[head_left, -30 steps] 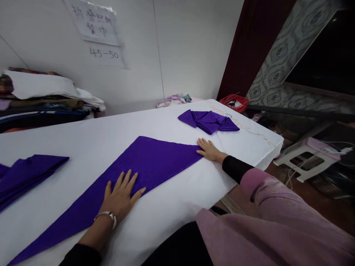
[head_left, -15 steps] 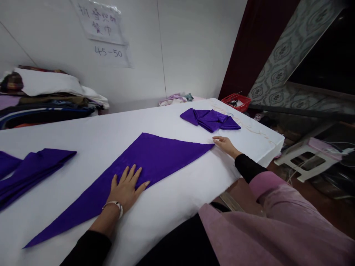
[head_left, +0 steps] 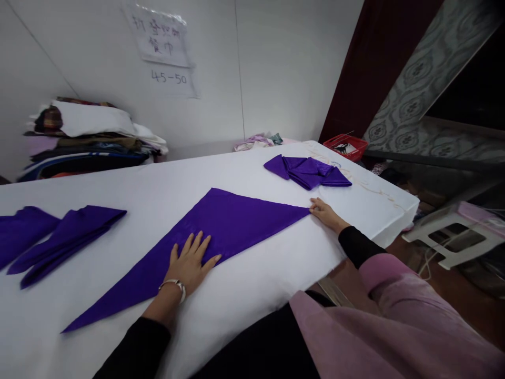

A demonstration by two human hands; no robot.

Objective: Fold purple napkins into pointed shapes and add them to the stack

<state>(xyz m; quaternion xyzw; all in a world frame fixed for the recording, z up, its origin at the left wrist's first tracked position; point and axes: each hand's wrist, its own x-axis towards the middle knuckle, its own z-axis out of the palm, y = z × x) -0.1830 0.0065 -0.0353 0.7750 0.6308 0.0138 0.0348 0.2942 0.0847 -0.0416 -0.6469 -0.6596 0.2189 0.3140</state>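
A purple cloth napkin (head_left: pixel 229 218), folded into a wide triangle, lies flat on the white tablecloth in front of me. My left hand (head_left: pixel 191 263) rests palm down near its front edge with the fingers spread. At the right-hand point of the triangle, my right hand (head_left: pixel 324 214) pinches the tip between thumb and fingers. More folded purple napkins (head_left: pixel 310 171) lie beyond my right hand. Others, gathered into narrow shapes (head_left: pixel 74 234), are on the left side of the table.
Against the white wall, a stack of folded clothes (head_left: pixel 98 137) stands behind the table at left. A red basket (head_left: pixel 347 146) sits past the far right corner. A white plastic stool (head_left: pixel 453 231) is on the floor to the right. Handwritten paper (head_left: pixel 161 39) hangs on the wall.
The view has swung slightly left, so things appear farther right. My right hand's fingers have closed at the napkin's tip. My left hand stays flat on the cloth.
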